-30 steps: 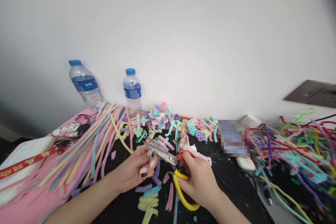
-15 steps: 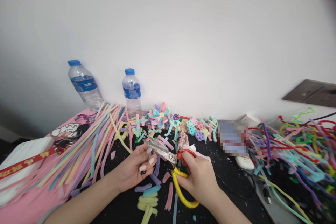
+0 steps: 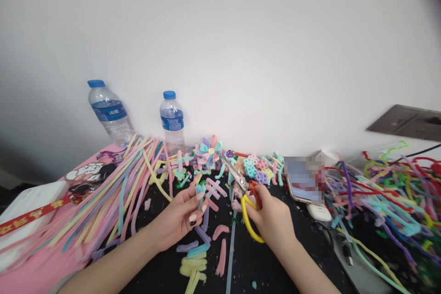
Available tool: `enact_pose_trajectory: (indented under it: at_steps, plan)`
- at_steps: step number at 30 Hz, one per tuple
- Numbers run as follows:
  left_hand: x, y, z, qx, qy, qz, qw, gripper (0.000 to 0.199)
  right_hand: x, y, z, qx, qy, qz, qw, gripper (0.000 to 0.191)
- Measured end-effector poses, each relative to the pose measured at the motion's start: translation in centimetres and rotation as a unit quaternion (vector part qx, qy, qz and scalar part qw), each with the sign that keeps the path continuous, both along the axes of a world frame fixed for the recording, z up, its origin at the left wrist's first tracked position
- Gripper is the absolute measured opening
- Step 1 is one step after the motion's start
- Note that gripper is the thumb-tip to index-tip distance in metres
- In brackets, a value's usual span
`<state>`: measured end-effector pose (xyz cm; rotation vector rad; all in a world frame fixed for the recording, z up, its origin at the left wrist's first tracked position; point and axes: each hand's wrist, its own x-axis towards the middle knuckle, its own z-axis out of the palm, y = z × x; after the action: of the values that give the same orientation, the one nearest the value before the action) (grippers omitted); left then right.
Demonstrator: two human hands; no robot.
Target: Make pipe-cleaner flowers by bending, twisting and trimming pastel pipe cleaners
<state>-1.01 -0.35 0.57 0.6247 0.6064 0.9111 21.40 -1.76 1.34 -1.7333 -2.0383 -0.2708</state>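
My left hand (image 3: pixel 186 211) pinches a small light-blue piece of pipe cleaner (image 3: pixel 200 189) between thumb and fingertips. In my right hand (image 3: pixel 270 216) are scissors (image 3: pixel 237 175) with one red and one yellow handle. Their blades point up and away from the left hand, not touching the blue piece. Under the scissors lies a pink glue gun (image 3: pixel 236 203), partly hidden, with a long glue stick (image 3: pixel 231 248) behind it. Cut pink pieces (image 3: pixel 221 257) and a pile of yellow pieces (image 3: pixel 193 266) lie on the black surface near both hands.
Long pastel pipe cleaners (image 3: pixel 113 193) spread over the left side. Two water bottles (image 3: pixel 110 112) stand by the wall. A multicoloured pipe cleaner flower (image 3: pixel 209 150) and small looped flowers (image 3: pixel 257 168) sit behind the hands. A phone (image 3: pixel 303 181) and tangled pipe cleaners (image 3: pixel 386 202) are on the right.
The scissors have moved right, away from the left hand, and their blades now point more upward. The left hand still pinches the blue piece, which shows more clearly now.
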Motion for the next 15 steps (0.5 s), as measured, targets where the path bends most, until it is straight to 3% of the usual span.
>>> enact_pose_trajectory:
  at_steps: [5,10,15]
  plan:
    - [0.5,-0.3,-0.1,0.093,0.121,-0.02,0.988,0.02,2.5,1.8,-0.1,0.016,-0.009,-0.085,0.996,0.029]
    - [0.7,-0.6,-0.5,0.179,0.205,-0.053,0.961,0.02,4.9,3.5,-1.2,0.033,0.021,-0.038,0.999,0.029]
    - [1.0,-0.9,-0.1,0.201,0.253,-0.077,0.943,0.019,6.0,4.8,-2.3,0.021,0.078,0.017,0.997,0.038]
